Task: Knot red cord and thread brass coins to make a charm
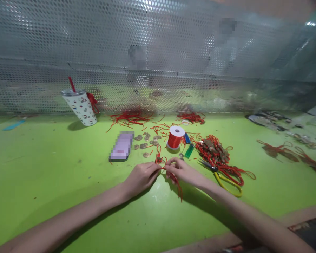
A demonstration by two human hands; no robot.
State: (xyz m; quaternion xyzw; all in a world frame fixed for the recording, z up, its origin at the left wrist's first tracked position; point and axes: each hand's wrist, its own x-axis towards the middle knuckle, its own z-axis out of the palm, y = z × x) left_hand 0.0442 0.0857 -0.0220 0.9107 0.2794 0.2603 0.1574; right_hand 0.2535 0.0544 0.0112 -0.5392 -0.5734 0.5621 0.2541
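Observation:
My left hand (144, 176) pinches a red cord (163, 168) over the green tabletop. Facing it, my right hand (181, 171) grips the same cord, and red strands hang below its fingers. A loop of the cord with a small coin-like piece (159, 160) sticks up just beyond my fingertips. Behind my hands stands a white spool of red thread (175, 137). Loose brass-coloured coins (146, 154) lie to its left. Green (189, 151) and blue (186, 138) lighters rest right of the spool. My fingers hide how the cord is knotted.
Yellow-handled scissors (217, 172) lie by a heap of corded coins (213, 151) at right. A phone (122, 146) sits left of the coins. Farther back are a patterned tumbler (81, 107), red cord piles (131, 117) and a perforated see-through screen (107, 63).

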